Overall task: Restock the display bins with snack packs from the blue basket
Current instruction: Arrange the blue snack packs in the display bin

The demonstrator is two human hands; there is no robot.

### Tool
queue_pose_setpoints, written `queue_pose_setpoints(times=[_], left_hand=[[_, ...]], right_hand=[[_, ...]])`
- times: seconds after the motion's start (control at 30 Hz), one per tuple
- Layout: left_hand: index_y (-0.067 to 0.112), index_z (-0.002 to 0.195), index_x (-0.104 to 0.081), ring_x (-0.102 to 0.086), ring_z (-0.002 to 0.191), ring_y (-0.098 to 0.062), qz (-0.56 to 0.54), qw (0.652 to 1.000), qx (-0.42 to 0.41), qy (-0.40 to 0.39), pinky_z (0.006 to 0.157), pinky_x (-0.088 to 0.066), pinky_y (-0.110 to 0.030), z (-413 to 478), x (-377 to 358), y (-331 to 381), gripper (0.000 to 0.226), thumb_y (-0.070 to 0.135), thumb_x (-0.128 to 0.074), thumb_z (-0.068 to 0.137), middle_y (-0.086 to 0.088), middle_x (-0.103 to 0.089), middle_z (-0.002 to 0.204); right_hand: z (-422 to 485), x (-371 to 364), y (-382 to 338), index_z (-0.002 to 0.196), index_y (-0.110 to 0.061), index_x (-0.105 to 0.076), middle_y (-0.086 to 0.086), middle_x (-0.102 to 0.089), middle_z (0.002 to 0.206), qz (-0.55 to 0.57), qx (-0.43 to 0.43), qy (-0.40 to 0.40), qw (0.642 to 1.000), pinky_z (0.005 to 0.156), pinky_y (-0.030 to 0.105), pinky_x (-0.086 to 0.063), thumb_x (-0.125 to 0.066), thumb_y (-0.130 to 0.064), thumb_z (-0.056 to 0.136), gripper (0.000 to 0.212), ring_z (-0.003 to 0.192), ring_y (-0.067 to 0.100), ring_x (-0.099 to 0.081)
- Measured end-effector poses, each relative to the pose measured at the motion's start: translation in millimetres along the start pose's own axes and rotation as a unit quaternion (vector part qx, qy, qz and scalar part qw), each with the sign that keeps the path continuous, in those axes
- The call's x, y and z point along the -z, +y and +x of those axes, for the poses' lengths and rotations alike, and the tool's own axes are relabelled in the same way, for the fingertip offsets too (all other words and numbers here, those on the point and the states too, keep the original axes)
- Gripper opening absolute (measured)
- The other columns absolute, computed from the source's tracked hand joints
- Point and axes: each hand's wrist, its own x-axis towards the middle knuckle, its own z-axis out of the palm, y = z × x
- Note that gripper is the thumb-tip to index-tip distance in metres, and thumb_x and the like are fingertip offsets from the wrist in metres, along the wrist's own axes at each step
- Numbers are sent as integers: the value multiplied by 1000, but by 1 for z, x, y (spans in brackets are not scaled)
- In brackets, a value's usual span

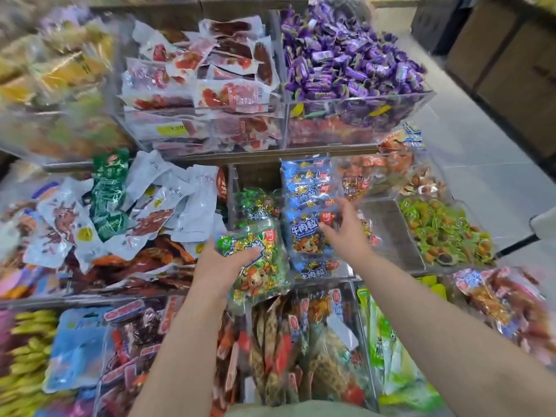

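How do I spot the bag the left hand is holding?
Start at the purple candies. Below them stand blue bags; left of those, the left hand holds a green bag. Its cartoon cow sits on green, theirs on blue.

The floor on the right was made of pale, shiny tiles. Big brown boxes stood on it at the far right, up near the top. A dark cupboard stood just beside them. A white thing poked in from the right edge, with a dark bar under it. A little yellow price sticker was blurry, so its numbers could not be read.
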Motion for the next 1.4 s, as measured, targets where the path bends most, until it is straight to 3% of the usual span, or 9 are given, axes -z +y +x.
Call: queue_pose_setpoints(times=[0.1, 0.2, 0.37, 0.5, 0.67, 0.97, 1.2, 1.33, 1.4], left_hand=[[27, 132, -49, -56, 119, -28, -3, 1000, 4, 8, 101, -45, -53, 3, -1, 4, 99, 46, -89, 43, -6, -56, 133], [27, 132, -49, -54, 121, -28, -1, 1000, 3, 12, 102, -44, -53, 5, -2, 2, 98, 46, -89, 45, -5, -55, 135], [23, 131, -50, -56, 121, -32, -13, 1000, 1, -3, 99, -46, -55, -1, -3, 6, 110, 51, -87, 31, -9, -56, 135], [26, 120, -56, -53, 123, -29, -8, 1000, 3, -17, 100, -45, -50, -2, 0, 4, 80, 39, -91, 49, -7, -56, 134], [28, 123, -53, -43, 121, -20, -16, 1000, 10, -16, 97, -41, -50, -1, 1, 0, 65, 26, -87, 68, 5, -42, 135], [27, 149, -30, -32, 140, -34, -2, 999, 52, -11, 100, -35, -64, -8, 2, 10, 103, 36, -88, 64, -2, -28, 156], [25, 126, -54, -57, 119, -29, 22, 999, 6, -35, 102, -45, -52, -16, 2, 26, 104, 56, -89, 32, -7, -58, 132], [46, 103, -59, -61, 113, -27, 24, 997, -35, -59, 99, -48, -51, -14, 3, 33, 69, 47, -89, 40, -5, -60, 128], [46, 96, -61, -67, 104, -26, 32, 996, -52, -65, 91, -54, -48, -11, 2, 36, 64, 45, -93, 41, -7, -65, 121]], right_hand=[[-2, -6, 6, 145, -29, -24, 5, -27, 146, -176, 121, 44, 976, 109, 26, -26, -67, -5, 80, 81, 135, 11, -28], [-11, -13, 8, 132, -27, -50, 19, -27, 149, -348, 262, 63, 898, 110, 57, -19, -70, -2, 69, 70, 138, 43, -22], [-13, -27, -2, 133, -33, -52, 11, -38, 148, -482, 376, -33, 791, 105, 63, -15, -81, -36, 68, 71, 135, 43, -32], [16, -31, -12, 146, -39, -23, -3, 9, 159, -586, 360, -155, 709, 101, 53, 27, -51, -49, 91, 63, 140, 33, 22], [36, -38, -24, 142, -33, -32, -2, 8, 159, -643, 368, -208, 639, 110, 60, 8, -54, -43, 90, 57, 144, 29, 16], [33, -16, 5, 121, -27, -53, 6, -7, 159, -573, 376, -176, 707, 108, 63, -6, -47, -60, 87, 47, 146, 23, -3], [22, -10, 0, 147, -41, -16, -3, 14, 157, -496, 307, -182, 792, 106, 54, 24, -17, -71, 86, 68, 133, 21, 37], [-4, -2, -38, 131, -32, -49, -10, -47, 137, -116, 190, -125, 967, 114, 42, -24, -33, -49, 93, 44, 129, -2, -33], [-17, 0, -65, 113, -44, -53, -17, -62, 105, 80, 80, -159, 981, 97, 30, -45, -46, -51, 88, 27, 98, -9, -54]])
